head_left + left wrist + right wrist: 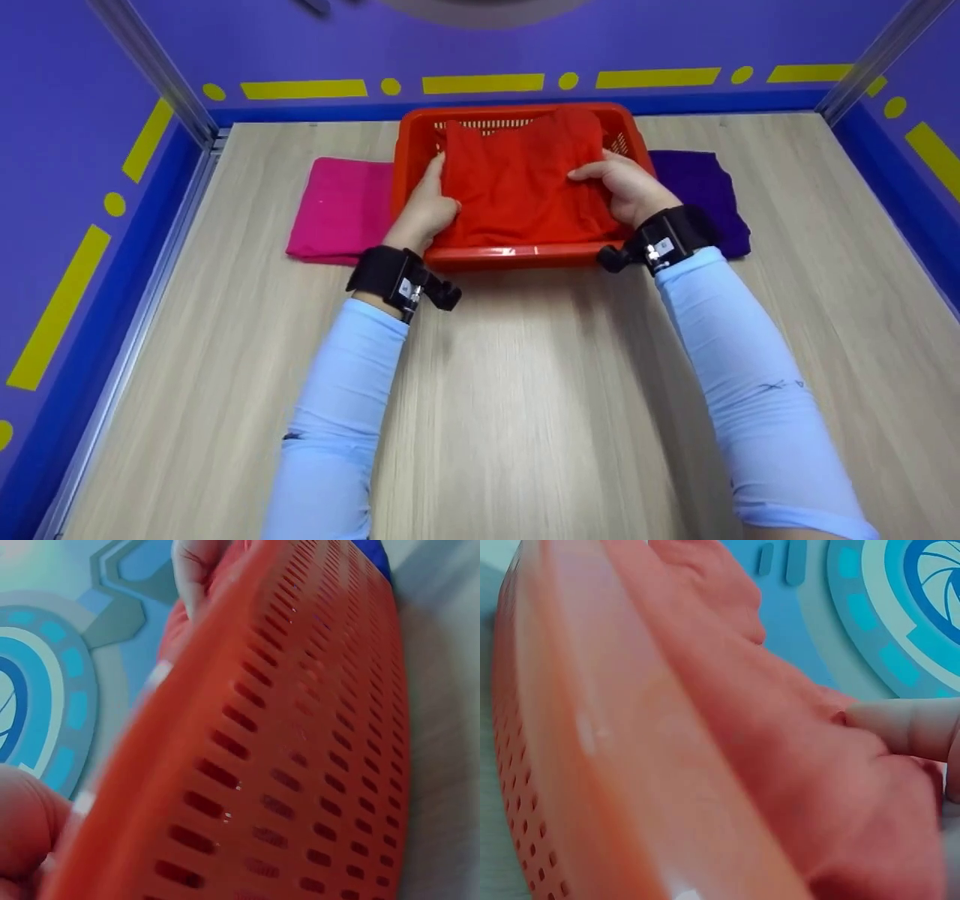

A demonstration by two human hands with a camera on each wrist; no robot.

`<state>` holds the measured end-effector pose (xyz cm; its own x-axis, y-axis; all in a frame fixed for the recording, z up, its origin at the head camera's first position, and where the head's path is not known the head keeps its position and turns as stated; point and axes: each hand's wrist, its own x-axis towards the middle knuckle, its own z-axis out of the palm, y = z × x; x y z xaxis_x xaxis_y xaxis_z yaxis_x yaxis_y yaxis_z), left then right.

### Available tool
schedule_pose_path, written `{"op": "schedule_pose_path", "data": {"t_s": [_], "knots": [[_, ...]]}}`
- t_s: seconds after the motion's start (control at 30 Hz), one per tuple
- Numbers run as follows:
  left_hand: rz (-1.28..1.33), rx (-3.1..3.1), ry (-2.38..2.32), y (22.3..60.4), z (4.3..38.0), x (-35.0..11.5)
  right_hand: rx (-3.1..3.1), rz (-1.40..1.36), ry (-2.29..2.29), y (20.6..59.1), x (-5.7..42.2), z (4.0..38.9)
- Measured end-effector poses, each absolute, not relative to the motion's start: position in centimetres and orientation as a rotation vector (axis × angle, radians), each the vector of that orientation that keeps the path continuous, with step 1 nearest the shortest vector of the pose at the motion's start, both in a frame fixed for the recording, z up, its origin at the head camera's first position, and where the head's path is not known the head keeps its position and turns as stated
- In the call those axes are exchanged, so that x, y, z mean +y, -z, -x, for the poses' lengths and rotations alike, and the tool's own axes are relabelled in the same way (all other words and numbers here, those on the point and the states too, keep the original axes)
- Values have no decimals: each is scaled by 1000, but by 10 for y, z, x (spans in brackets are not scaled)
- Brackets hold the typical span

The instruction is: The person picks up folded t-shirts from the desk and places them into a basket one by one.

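A red cloth lies folded in a red plastic basket, its far edge raised against the back wall. My left hand grips the cloth's left side, the thumb at its edge; the other fingers are partly hidden. On the opposite side my right hand holds the cloth's right edge, with a finger laid over the top. In the right wrist view, a fingertip presses into the cloth. The left wrist view is mostly filled by the basket's slotted wall.
A folded pink cloth lies left of the basket, and a dark purple cloth lies to its right, both partly covered by it. Behind the basket stands a blue-purple panel with yellow marks. The wood-grain table extends toward me.
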<state>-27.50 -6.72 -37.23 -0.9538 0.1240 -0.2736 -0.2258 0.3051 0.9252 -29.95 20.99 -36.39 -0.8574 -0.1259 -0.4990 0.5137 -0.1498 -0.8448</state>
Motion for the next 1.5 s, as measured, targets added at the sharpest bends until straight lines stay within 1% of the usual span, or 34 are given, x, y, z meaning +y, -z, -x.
{"op": "schedule_pose_path", "data": {"t_s": [0.33, 0.6, 1.03, 1.3, 1.5], "knots": [[17, 2302, -1636, 377, 274, -66, 1852, -391, 1926, 369, 204, 303], [42, 2266, -1557, 378, 275, -64, 1943, -391, 1801, 373, 204, 303], [24, 2300, -1460, 384, 278, -62, 1945, -347, 1737, 374, 204, 301], [-82, 2407, -1323, 386, 278, -62, 2014, -318, 1694, 376, 203, 300], [-121, 2488, -1178, 384, 275, -62, 2021, -385, 1688, 376, 202, 300]]}}
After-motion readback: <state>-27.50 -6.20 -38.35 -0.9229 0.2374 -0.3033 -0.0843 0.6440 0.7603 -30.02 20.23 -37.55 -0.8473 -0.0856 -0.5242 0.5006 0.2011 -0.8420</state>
